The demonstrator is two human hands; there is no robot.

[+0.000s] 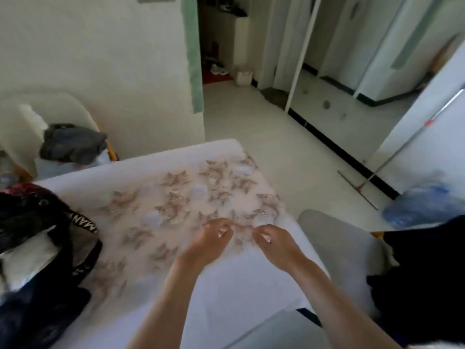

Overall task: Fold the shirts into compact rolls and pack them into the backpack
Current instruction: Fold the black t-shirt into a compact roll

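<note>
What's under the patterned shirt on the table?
The white table cover shows around the patterned shirt, which lies flat on it. The left hand and right hand pinch its near edge. Anything beneath its middle is covered.

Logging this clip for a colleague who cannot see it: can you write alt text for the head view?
The left hand and right hand pinch the near edge of a pale patterned shirt spread flat on a white table. A black backpack lies at the table's left side, with a grey garment behind it.
</note>
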